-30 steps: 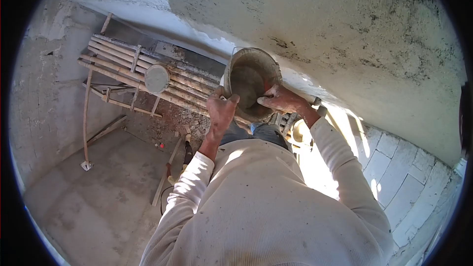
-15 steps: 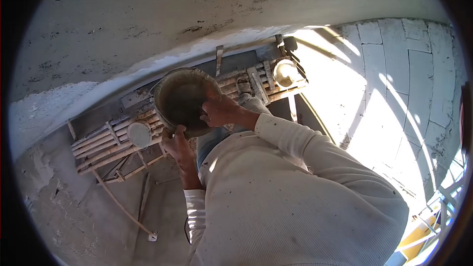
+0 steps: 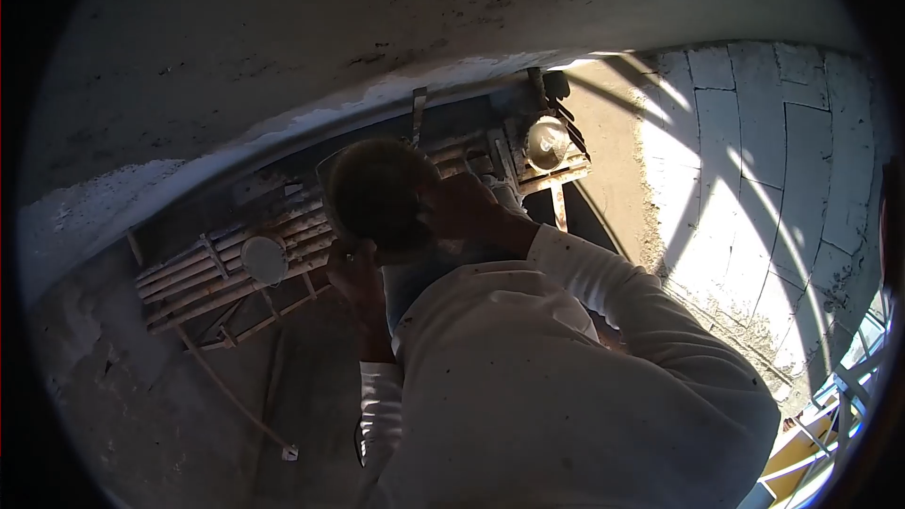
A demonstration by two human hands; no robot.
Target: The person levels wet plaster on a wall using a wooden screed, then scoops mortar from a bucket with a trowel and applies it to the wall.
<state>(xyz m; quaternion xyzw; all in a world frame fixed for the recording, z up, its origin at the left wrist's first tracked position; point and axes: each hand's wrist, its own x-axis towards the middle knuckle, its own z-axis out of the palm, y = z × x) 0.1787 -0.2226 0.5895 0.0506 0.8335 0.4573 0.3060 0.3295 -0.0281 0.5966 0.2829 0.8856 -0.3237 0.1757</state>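
Note:
A mortar-caked bucket [image 3: 377,190] is held up in front of me, its open mouth facing me, now in shadow. My left hand [image 3: 353,275] grips its lower rim from below. My right hand [image 3: 468,212] holds the rim on the right side, fingers reaching inside the bucket. Both arms wear white long sleeves. The bucket hovers above a scaffold of wooden poles [image 3: 222,269] that runs along the plastered wall [image 3: 283,47].
A round flat lid or pan [image 3: 265,258] lies on the poles at left. A second bucket [image 3: 547,139] sits on the scaffold at right. Below are a concrete floor [image 3: 141,415] and a sunlit block wall [image 3: 773,160]. A pole [image 3: 231,396] leans diagonally.
The view swung from the left end of the scaffold toward the right over the last second. The scene has since darkened into shadow. Both hands stay on the bucket.

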